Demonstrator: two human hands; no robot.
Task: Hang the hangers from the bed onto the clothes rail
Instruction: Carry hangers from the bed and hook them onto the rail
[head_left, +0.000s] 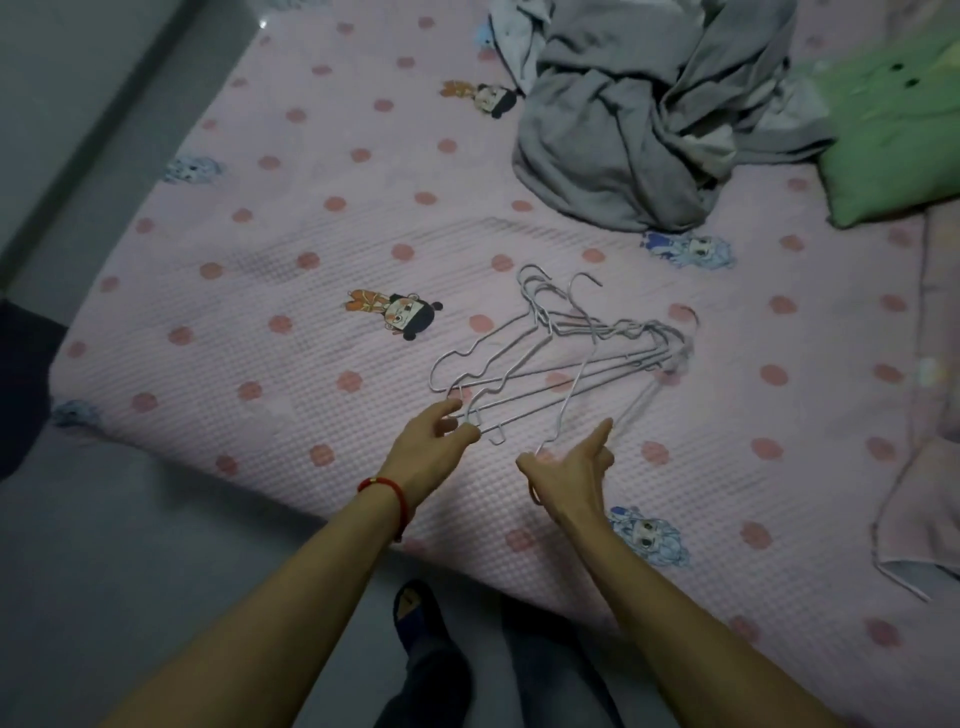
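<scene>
I am counting the hangers (561, 343) and failing: the wires overlap in a tangle. The green pillow (893, 130) and grey clothes (649, 130) are running off the frame edges. Right hand (571, 467) fingertips are hiding behind its palm.

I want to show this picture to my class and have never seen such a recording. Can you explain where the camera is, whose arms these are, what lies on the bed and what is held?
There is no machine here. One camera sits on a person's head and looks down, so the arms are the wearer's own. The left hand, with a red wrist cord, touches the hangers, a tangled pile of thin wire ones on the pink bed. The right hand reaches in beside it, fingers spread; neither has a firm grip yet. Farther back lie grey clothes and a green pillow.
</scene>
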